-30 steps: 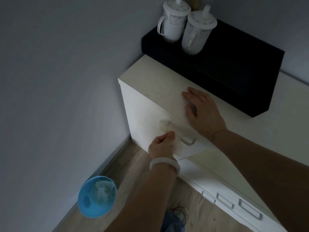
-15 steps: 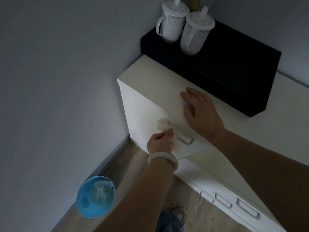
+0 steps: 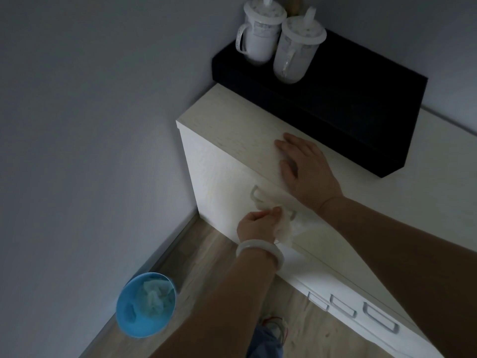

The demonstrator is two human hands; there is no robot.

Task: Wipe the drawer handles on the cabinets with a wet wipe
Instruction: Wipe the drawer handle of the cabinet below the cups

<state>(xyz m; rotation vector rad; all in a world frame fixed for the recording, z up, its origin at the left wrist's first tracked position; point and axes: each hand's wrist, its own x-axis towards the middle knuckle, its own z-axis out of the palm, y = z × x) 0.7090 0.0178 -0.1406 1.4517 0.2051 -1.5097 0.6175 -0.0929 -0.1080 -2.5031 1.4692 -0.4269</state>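
Observation:
A pale wooden cabinet (image 3: 222, 171) stands in the room's corner. Its top drawer carries a pale bar handle (image 3: 256, 195), whose left end shows bare. My left hand (image 3: 258, 224), with a white bangle on the wrist, pinches a white wet wipe (image 3: 284, 232) against the right part of that handle. My right hand (image 3: 307, 166) rests flat on the cabinet top, fingers straight, near the front edge. Lower drawer handles (image 3: 379, 317) show at the bottom right.
A black box (image 3: 361, 109) lies on the cabinet top with two lidded white mugs (image 3: 278, 40) on it. A blue waste bin (image 3: 145, 304) holding crumpled wipes stands on the wooden floor by the left wall. My foot shows at the bottom.
My left hand slid the wipe rightward along the top drawer handle, uncovering the handle's left end. The right hand stayed flat on the cabinet top.

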